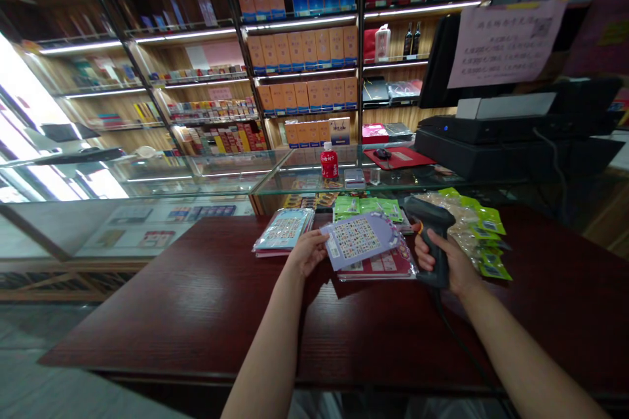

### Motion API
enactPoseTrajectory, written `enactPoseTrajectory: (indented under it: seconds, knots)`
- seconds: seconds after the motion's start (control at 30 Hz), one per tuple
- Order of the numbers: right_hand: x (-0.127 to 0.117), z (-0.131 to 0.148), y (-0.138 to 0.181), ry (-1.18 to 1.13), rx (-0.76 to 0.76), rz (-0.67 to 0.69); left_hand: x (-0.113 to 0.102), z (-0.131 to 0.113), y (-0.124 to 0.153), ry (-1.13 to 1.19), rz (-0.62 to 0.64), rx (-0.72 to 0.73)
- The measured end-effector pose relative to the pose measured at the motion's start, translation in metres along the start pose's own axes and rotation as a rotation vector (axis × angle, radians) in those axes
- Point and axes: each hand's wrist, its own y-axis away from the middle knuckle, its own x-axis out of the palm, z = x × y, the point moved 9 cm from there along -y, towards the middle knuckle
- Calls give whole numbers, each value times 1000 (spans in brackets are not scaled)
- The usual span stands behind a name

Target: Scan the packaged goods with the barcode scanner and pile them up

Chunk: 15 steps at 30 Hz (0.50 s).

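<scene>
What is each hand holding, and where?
The left hand holds a purple packet by its left edge; the right hand grips a scanner by its handle.

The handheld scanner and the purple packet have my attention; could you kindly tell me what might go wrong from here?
The left hand holds the purple packet only by its left edge, so it might slip onto the red packets below. Those fingers are close to its white label and might cover it. The cable trails from the scanner past the right forearm, where it could snag.
</scene>
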Motion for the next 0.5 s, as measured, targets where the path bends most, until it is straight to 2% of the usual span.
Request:
enactPoseTrajectory:
  seconds: [0.17,0.37,0.5]
  knots:
    - [12,3,6,51,-22,61,8,-14,4,144,30,137]
    - [22,-11,7,184,18,95,16,-23,7,174,36,370]
    - [30,-22,10,278,38,135,9,-23,5,206,-74,531]
